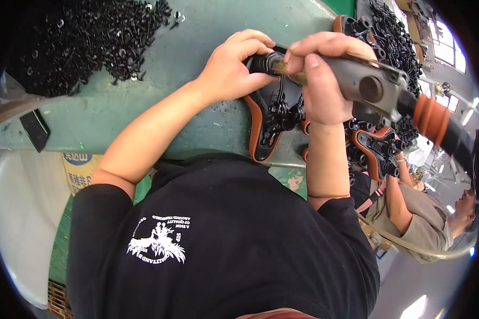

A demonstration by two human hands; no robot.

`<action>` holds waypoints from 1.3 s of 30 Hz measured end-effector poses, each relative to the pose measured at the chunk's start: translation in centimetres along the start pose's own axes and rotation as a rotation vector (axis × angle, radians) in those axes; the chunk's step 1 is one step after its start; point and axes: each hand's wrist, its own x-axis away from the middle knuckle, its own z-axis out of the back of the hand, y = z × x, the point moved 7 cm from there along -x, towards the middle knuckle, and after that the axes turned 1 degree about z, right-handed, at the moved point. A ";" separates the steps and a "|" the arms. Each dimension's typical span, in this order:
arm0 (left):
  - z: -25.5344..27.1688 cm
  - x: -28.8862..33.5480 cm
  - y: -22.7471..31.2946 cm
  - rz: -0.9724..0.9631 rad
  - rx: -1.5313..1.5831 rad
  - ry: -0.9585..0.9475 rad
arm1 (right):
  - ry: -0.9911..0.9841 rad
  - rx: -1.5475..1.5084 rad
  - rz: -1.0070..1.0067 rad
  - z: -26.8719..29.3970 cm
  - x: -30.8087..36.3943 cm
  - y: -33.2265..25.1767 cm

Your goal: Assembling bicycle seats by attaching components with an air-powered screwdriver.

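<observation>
My left hand (226,69) is closed around a ribbed black cylinder (266,63) at the far end of a black-and-orange bicycle saddle (274,119), which appears to lie underside up on the table. In my right hand (327,101) is a grey power driver (367,82), its fingers and thumb wrapped round the body. The driver's worn brownish nose (290,72) points left and meets, or nearly meets, the ribbed cylinder. Whether a screw sits at the tip is hidden. An orange-banded black hose or cable (431,119) runs from the driver's rear to the right.
A big pile of small black screw-like parts (101,42) covers the table's (143,106) far left. Near its left edge lies a dark phone-like slab (35,130). More saddles (378,151) and black parts (394,37) crowd the right. Another person (420,212) sits there.
</observation>
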 end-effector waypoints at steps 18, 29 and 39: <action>11.0 -1.6 -1.1 -0.039 -1.201 -0.023 | -0.068 -0.185 0.215 6.4 6.6 -9.1; -4.7 3.5 9.3 0.598 1.038 -0.340 | 0.027 -0.303 0.281 8.6 8.7 -14.0; -6.5 2.5 9.6 0.299 0.808 -0.444 | 0.102 -0.296 0.239 9.3 10.1 -13.8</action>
